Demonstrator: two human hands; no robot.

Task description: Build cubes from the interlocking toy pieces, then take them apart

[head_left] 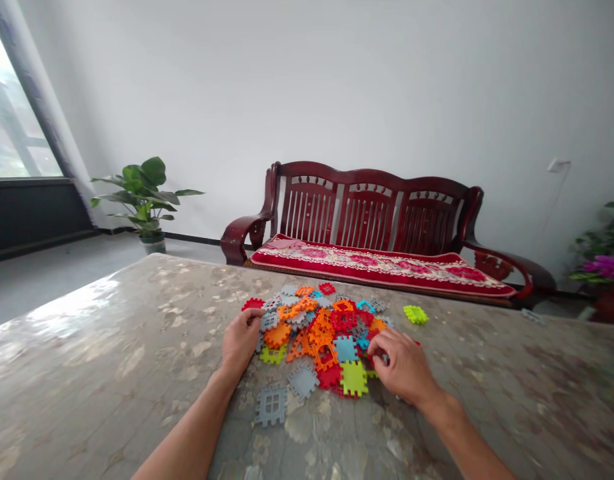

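A heap of interlocking plastic tiles (323,327) with notched edges lies on the table, in orange, red, blue, grey and lime green. At its left edge is my left hand (241,340), fingers curled down beside grey tiles; whatever they grip is hidden. My right hand (401,365) is bent at the right edge, thumb and fingertips drawn together close to red and blue tiles. I cannot make out anything in its pinch. Nearest me lie a grey window tile (271,405), a plain grey tile (303,381) and a lime green tile (354,379).
A lone lime green tile (415,315) lies right of the heap, and a grey tile (533,317) lies near the far right edge. Beyond the patterned table (151,360) stands a wooden bench (369,207) with a red cover. A potted plant (145,193) stands at the left.
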